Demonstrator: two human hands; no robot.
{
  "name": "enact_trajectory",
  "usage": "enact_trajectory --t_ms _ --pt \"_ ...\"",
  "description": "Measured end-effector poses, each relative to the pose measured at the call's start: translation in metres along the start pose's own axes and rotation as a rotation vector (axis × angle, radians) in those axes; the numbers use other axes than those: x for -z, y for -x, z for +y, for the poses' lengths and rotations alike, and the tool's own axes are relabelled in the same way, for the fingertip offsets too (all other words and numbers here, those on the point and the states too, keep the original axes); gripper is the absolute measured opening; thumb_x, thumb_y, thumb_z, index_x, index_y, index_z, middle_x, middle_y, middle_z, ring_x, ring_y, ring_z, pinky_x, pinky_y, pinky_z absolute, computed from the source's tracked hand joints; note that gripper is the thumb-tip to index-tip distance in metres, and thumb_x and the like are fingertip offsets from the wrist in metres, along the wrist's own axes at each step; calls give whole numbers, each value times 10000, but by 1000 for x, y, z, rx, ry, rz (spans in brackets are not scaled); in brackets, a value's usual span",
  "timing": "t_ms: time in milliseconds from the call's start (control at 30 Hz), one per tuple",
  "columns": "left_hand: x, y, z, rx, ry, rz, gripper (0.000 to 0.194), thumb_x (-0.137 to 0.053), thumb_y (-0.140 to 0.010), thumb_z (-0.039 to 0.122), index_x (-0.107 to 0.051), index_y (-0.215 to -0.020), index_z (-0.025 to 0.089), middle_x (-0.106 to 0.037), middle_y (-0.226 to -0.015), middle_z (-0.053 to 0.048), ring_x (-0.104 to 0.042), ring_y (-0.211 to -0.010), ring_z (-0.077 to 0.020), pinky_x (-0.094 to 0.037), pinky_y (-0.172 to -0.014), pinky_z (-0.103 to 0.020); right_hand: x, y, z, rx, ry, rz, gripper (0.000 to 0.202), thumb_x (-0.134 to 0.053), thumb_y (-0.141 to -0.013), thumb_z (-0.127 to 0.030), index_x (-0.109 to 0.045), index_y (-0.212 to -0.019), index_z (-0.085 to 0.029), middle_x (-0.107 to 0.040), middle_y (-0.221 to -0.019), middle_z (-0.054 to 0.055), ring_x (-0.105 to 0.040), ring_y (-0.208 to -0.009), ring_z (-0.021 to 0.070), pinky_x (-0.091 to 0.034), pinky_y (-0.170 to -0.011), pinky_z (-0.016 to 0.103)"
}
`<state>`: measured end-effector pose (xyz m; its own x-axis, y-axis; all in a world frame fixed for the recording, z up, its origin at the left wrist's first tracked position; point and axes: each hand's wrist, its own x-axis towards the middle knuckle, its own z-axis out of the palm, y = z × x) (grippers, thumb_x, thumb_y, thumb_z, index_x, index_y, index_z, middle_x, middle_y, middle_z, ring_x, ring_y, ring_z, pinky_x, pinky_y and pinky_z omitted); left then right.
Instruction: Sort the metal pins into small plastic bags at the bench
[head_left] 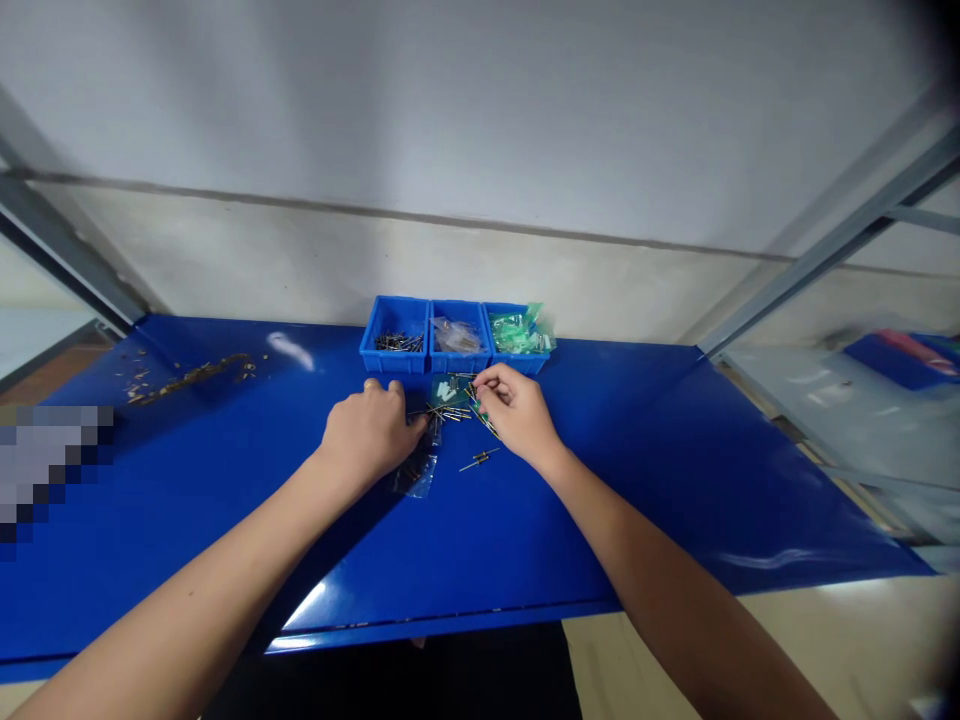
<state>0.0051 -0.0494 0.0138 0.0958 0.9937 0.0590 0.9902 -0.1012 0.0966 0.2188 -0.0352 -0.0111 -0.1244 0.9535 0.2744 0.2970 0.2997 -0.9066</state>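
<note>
My left hand [369, 428] is palm down with its fingers curled, beside a small heap of thin metal pins [453, 413], each with a thicker section. Its thumb points toward the heap; what its fingers hold, if anything, is hidden. A clear plastic bag [418, 475] lies just below this hand. My right hand [516, 408] pinches at the heap's right side, and what lies between its fingertips is too small to make out. Under the far edge of the heap is a green piece with white bits [446, 389]. Closer to me lie a couple of loose pins [480, 459].
Behind my hands, three blue bins stand side by side: the left bin [367, 350] has metal pins, the middle bin [460, 366] clear bags, the right bin [517, 366] green-tinted bags. Brownish scraps [199, 375] lie at the table's left. Metal posts [817, 245] rise at both sides.
</note>
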Motion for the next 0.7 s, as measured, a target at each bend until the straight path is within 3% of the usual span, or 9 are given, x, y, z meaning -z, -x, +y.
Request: enact_trajectory --t_ms 167,400,533,700 --pt "-4 -2 0 -51 65 -59 389 -549 -870 449 -647 -1049 118 -637 -970 -239 -675 -719 -325 -509 -644 -423 -1 0 0 5 14 -4 74 -567 -891 -263 -632 -899 -228 -611 -740 7 -568 -645 150 -439 -568 280" --pt "-22 -10 -11 -104 200 -22 151 -539 -852 255 -637 -925 166 -635 -832 -154 -645 -694 -275 -494 -654 -380 -1 0 0 13 17 -15 87 -576 -883 -267 -646 -904 -221 -617 -739 9 -586 -654 162 -460 -585 290" --pt "-27 -12 -11 -116 178 -18 143 -514 -860 197 -632 -936 169 -639 -813 -150 -655 -720 -292 -487 -652 -378 -2 0 0 23 19 -26 85 -574 -882 -256 -649 -905 -224 -623 -755 12 -591 -666 166 -472 -603 301" --pt "-20 -14 -9 -89 234 19 272 -556 -839 165 -617 -1104 150 -657 -924 -179 -678 -812 -337 -501 -722 -421 -2 1 1 26 31 -40 78 -567 -885 -247 -639 -906 -227 -618 -754 7 -586 -677 166 -476 -616 307"
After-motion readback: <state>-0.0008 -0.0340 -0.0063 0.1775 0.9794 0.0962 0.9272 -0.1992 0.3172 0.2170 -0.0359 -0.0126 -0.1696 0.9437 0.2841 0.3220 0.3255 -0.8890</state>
